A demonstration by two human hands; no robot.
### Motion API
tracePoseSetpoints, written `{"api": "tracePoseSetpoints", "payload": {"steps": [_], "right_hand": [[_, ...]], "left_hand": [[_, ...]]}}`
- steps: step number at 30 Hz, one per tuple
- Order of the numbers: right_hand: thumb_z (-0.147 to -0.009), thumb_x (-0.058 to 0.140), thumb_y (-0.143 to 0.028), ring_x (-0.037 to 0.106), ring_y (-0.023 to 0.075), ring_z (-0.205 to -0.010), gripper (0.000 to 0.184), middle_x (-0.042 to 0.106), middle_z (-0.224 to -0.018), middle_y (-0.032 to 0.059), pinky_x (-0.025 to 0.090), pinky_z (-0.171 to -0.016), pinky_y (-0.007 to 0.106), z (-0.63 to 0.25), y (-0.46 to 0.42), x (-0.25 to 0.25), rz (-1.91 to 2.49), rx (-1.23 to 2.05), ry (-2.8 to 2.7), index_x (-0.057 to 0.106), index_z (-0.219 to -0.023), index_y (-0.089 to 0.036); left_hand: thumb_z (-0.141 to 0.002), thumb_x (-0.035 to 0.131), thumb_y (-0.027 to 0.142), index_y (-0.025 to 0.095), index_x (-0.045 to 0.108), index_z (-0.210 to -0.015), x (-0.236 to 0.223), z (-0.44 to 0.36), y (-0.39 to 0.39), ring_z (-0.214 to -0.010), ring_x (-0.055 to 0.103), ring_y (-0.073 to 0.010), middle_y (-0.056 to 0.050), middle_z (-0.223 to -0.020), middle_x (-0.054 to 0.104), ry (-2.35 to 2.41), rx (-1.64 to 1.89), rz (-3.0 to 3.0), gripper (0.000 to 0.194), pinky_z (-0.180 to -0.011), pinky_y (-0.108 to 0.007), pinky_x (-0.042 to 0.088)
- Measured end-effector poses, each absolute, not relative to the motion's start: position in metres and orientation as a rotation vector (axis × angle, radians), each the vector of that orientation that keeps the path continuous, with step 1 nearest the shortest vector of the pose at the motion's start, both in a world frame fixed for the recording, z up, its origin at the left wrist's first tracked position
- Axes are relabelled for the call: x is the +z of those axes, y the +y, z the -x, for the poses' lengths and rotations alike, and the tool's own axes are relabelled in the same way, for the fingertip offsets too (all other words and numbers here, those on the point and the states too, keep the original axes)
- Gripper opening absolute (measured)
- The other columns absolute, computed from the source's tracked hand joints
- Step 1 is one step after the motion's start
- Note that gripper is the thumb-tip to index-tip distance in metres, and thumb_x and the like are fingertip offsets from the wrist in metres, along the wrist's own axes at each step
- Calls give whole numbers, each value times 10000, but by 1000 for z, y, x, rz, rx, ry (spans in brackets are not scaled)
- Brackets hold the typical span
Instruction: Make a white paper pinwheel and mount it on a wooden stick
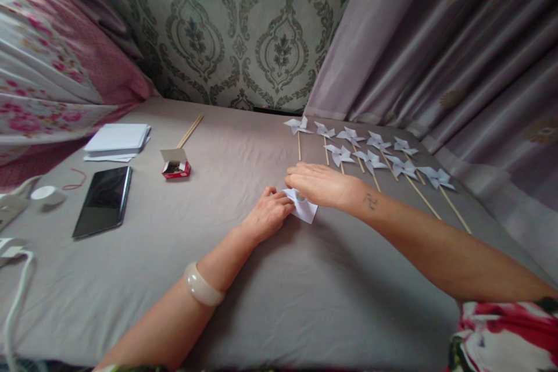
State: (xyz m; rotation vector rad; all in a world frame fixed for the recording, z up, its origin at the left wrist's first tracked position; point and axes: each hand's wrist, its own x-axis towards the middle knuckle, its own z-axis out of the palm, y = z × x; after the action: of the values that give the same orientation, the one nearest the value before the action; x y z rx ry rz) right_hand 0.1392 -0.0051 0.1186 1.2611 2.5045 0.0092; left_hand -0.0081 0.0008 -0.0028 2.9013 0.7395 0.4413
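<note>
White paper piece [306, 213], head view; it lies on the grey cloth [152, 256], under and between both hands; left hand [271, 213] at its left edge, fingers bent and close together, whether pinching or only pressing cannot be told; right hand [311, 181] flat over its far edge, fingers laid side by side, thumb not made out; something small, round and greenish shows on the paper by the right palm, too covered to name.

Progress, as judged: nine pinwheels [340, 156] look complete, each mounted on a thin stick; the piece under the hands is not yet blade-shaped and bears no stick; blank stock remains.

Count: pinwheels, nine, five in the far row and four in the near; paper in hand, one; paper stack [117, 138], one, sheets uncountable; loose sticks [188, 135], apparently two; open red box [176, 171], one, contents unclear; black smartphone [102, 203], one.
</note>
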Motion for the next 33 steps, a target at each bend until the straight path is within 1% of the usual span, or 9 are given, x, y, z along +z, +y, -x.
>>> {"api": "tracePoseSetpoints", "payload": {"steps": [6, 11, 14, 16, 18, 20, 24, 28, 33], "right_hand": [[-878, 552, -85, 585, 228, -1002, 151, 670, -995, 86, 413, -798, 303, -152, -11, 124, -1308, 7, 2616, 669, -939, -159], [-802, 666, -188, 607, 183, -845, 152, 679, -889, 23, 432, -733, 289, -201, -31, 123, -1910, -310, 2877, 683, -953, -200], [-723, 771, -358, 524, 119, -595, 269, 629, -714, -27, 409, -567, 257, -231, -43, 105, -2686, -993, 2861, 689, -938, -220], [-712, 765, -477, 491, 94, -559, 316, 639, -758, -27, 407, -515, 233, -245, -48, 91, -3007, -1831, 2733, 674, -904, -243], [-736, 699, -594, 462, 85, -532, 372, 626, -751, -23, 395, -466, 214, -253, -51, 79, -2964, -2665, 2390, 664, -874, -250], [-780, 615, -650, 462, 90, -533, 414, 608, -734, -20, 403, -454, 210, -256, -53, 73, -2812, -3062, 2150, 661, -885, -252], [-869, 459, -651, 573, 136, -691, 449, 652, -881, 23, 485, -573, 265, -252, -55, 66, -2898, -2819, 2043, 646, -961, -253], [-758, 613, -601, 617, 191, -857, 411, 673, -1072, 53, 486, -640, 302, -249, -51, 45, -3082, -2294, 2167, 635, -974, -251], [-661, 713, -503, 593, 178, -705, 363, 689, -799, 50, 457, -682, 315, -249, -45, 9, -3338, -1507, 2300, 651, -812, -178]], "left_hand": [[-917, 451, 100, 165, 689, -985, -3, 8, 1, -978, 607, -194, -68, -999, 725, 737, 434, -2912, 255, -907, -384, 317], [-913, 441, 83, 160, 678, -980, -2, 8, 0, -982, 608, -197, -71, -1014, 723, 733, 435, -2905, 258, -922, -385, 309], [-922, 431, 97, 158, 679, -952, -3, 8, -1, -976, 607, -200, -74, -1010, 721, 743, 435, -2891, 257, -914, -384, 314], [-933, 421, 116, 159, 678, -946, -2, 8, -1, -973, 606, -201, -77, -1000, 719, 748, 436, -2887, 261, -907, -383, 319], [-938, 413, 131, 161, 677, -949, -1, 8, -2, -969, 606, -202, -82, -990, 717, 755, 444, -2893, 265, -910, -386, 321], [-934, 412, 132, 165, 676, -966, -1, 8, -2, -967, 607, -203, -86, -990, 716, 759, 455, -2902, 268, -916, -393, 322], [-932, 409, 138, 174, 679, -995, 0, 8, -3, -975, 610, -206, -88, -1008, 715, 741, 486, -2913, 279, -913, -406, 330], [-940, 404, 149, 183, 677, -1007, 0, 9, -2, -972, 615, -207, -81, -1023, 721, 731, 518, -2911, 283, -894, -406, 331], [-937, 417, 149, 187, 673, -1031, 0, 10, -3, -974, 615, -208, -81, -1045, 721, 734, 532, -2919, 275, -907, -409, 328]]}}
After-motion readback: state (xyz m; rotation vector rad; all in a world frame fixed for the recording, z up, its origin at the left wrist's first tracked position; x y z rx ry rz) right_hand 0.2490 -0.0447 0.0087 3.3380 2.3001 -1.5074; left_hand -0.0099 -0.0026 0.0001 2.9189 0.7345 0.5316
